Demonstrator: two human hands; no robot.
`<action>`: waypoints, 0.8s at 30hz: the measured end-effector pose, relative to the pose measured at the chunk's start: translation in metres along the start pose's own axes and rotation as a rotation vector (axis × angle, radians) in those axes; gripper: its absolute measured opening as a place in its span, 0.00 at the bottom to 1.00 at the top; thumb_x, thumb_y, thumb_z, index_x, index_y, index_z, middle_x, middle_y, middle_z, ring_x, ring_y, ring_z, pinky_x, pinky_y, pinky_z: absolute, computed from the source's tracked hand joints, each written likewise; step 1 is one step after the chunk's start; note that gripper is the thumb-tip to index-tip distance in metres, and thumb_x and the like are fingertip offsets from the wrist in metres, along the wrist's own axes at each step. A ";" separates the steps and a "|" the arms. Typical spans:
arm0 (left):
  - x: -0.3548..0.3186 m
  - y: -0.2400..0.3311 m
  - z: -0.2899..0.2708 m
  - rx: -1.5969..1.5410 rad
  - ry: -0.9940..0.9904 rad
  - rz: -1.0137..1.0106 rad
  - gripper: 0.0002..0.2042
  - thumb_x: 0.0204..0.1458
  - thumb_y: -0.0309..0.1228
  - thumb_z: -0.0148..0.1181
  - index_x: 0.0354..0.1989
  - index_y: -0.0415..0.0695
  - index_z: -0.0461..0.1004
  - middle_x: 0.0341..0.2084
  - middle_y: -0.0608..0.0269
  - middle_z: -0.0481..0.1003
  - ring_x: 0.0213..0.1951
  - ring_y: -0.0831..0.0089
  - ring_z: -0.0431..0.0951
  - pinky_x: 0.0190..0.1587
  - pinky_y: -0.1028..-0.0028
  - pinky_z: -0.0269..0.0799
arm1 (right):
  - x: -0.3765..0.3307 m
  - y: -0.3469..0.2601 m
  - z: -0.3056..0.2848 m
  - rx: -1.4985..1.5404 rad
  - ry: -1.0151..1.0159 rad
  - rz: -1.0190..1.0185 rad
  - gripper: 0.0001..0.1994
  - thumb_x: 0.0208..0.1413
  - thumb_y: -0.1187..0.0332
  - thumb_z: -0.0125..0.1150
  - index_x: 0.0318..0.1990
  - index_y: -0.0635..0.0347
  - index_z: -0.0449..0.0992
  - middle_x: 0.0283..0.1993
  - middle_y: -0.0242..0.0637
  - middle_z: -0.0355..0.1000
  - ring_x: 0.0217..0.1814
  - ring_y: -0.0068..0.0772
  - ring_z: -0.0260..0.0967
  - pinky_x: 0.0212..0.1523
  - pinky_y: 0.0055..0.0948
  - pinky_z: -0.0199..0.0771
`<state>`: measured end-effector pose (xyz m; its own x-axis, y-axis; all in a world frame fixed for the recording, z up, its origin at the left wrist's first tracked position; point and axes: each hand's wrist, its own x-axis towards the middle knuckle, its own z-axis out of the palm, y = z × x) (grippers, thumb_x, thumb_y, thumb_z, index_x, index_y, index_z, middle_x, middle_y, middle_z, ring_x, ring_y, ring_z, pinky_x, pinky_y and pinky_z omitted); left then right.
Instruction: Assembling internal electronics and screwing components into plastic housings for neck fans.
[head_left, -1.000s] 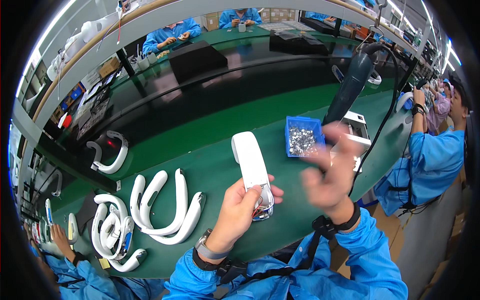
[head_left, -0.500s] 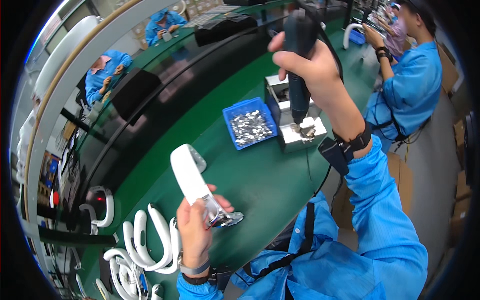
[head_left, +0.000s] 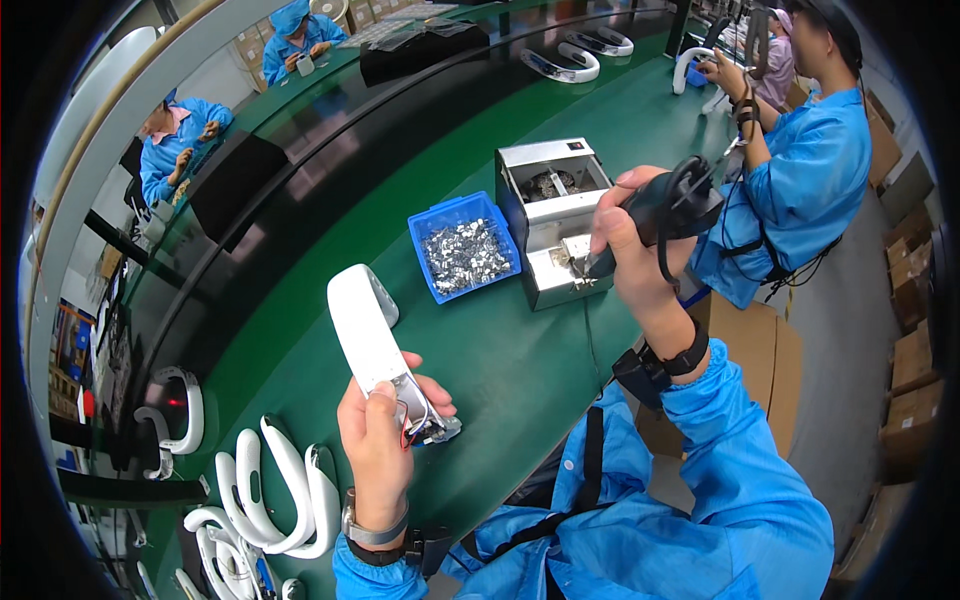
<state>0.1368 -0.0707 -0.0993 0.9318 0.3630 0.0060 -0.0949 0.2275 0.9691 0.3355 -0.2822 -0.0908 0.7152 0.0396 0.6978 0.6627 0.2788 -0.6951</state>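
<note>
My left hand (head_left: pixel 378 435) is closed round the lower end of a white curved plastic housing (head_left: pixel 358 325). Thin red and dark wires and a small metallic part (head_left: pixel 436 430) show at its open end, beside my fingers. My right hand (head_left: pixel 637 245) grips a black corded electric screwdriver (head_left: pixel 682 205), tilted with its cable end toward me. Its tip points at the front tray of a metal screw feeder (head_left: pixel 560 210); whether they touch cannot be made out. A blue bin (head_left: pixel 425 258) holding many small silvery parts stands left of the feeder.
Several white curved housings (head_left: pixel 290 490) lie at the lower left of the green table (head_left: pixel 490 350). More white housings (head_left: pixel 570 68) rest on the dark strip at the far side. A co-worker in blue (head_left: pixel 810 170) stands at right, near a cardboard box (head_left: pixel 750 360).
My right hand has come lower, and the screwdriver has gone from nearly upright to leaning toward me. The housing has turned slightly in my left hand. The whole view has shifted a little.
</note>
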 end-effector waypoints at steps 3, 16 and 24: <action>0.003 0.001 0.000 0.007 -0.008 -0.001 0.17 0.66 0.32 0.37 0.50 0.31 0.68 0.28 0.49 0.78 0.29 0.66 0.80 0.34 0.68 0.79 | 0.000 0.006 0.000 -0.018 0.021 0.002 0.16 0.53 0.77 0.68 0.47 0.66 0.71 0.31 0.32 0.74 0.26 0.18 0.70 0.26 0.19 0.72; 0.002 0.004 -0.008 0.016 0.051 0.003 0.18 0.63 0.35 0.37 0.49 0.32 0.68 0.25 0.51 0.76 0.25 0.65 0.79 0.31 0.69 0.77 | 0.021 0.002 0.014 0.014 -0.074 0.261 0.14 0.53 0.76 0.68 0.46 0.65 0.73 0.27 0.30 0.73 0.21 0.18 0.68 0.22 0.19 0.66; -0.003 0.000 -0.014 -0.038 -0.057 0.014 0.17 0.67 0.31 0.33 0.51 0.33 0.68 0.29 0.51 0.78 0.31 0.67 0.80 0.37 0.70 0.78 | 0.041 -0.090 0.099 0.343 -0.367 0.110 0.49 0.60 0.27 0.27 0.58 0.75 0.64 0.30 0.39 0.69 0.23 0.26 0.68 0.24 0.22 0.70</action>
<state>0.1286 -0.0588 -0.1027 0.9487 0.3144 0.0344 -0.1200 0.2572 0.9589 0.2834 -0.2102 0.0180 0.6109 0.4033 0.6812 0.4328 0.5504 -0.7140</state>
